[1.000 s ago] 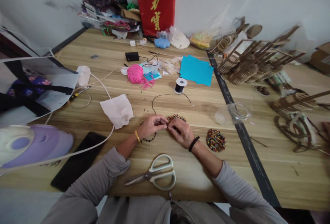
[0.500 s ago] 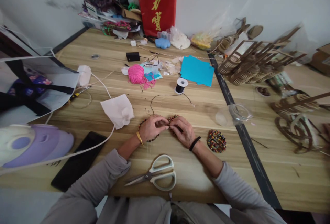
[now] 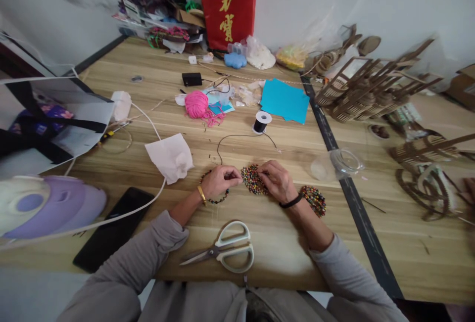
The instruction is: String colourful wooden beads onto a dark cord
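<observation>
Thumb and fingertips of my left hand (image 3: 220, 182) are pinched together at the left edge of a heap of small multicoloured beads (image 3: 253, 182). A dark cord strung with beads (image 3: 218, 201) loops out from under this hand; the bit at its fingertips is too small to see. My right hand (image 3: 278, 182) rests at the heap's right side, its fingertips closed together among the beads; what they hold is hidden. From a spool of black cord (image 3: 261, 123), a thin black line (image 3: 219, 146) curves down towards my left hand.
White-handled scissors (image 3: 226, 250) lie near the front edge. A second bead heap (image 3: 313, 201) is beside my right wrist. A black phone (image 3: 111, 230), white cable (image 3: 148, 208) and paper (image 3: 170, 158) lie left. Pink yarn (image 3: 196, 104) and blue sheets (image 3: 285, 100) lie beyond.
My right hand has moved right, away from my left fingertips, uncovering the bead heap between them. My left hand has stayed almost in place, still pinched.
</observation>
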Demonstrator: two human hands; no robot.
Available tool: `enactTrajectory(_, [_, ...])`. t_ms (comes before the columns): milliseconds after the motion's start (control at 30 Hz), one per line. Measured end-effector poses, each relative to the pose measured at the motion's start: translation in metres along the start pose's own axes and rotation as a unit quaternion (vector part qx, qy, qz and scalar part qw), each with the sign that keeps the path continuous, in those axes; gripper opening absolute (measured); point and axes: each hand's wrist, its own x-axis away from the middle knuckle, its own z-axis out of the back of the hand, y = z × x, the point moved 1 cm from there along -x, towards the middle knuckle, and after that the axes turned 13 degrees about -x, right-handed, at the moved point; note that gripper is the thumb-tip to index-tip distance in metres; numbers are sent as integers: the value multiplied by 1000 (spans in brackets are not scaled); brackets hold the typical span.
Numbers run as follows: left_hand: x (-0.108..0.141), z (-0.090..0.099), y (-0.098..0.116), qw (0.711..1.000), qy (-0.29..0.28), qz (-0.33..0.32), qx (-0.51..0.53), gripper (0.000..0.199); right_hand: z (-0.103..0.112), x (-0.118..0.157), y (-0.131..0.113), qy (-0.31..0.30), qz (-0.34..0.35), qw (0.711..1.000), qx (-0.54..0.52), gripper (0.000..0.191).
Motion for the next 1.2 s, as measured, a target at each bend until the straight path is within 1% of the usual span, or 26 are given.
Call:
enactTrajectory(133, [-1,1,1,1000,3,-1,2,16,3,1,4,-66,2,996,58,12])
enactTrajectory(267, [-1,1,0,1000,0,-2,9,16,3,1,2,-96,0,992,86,14])
enactTrajectory(533, [-1,1,0,1000,-3,-4,-4,17,1,2,2,-99,5,990,102,14])
enactTrajectory(833, [-1,2,3,999,-1,-15,-31,14,-1,3,4,-112,10,983,147,15])
enactTrajectory(967, [0,2,5,999,2,-15,-39,14,0,2,2,-123,4,981,149,16])
enactTrajectory(1200, [-1,1,3,1000,1,-10,-22,14,4,1,-4,-133,-5,982,133,17])
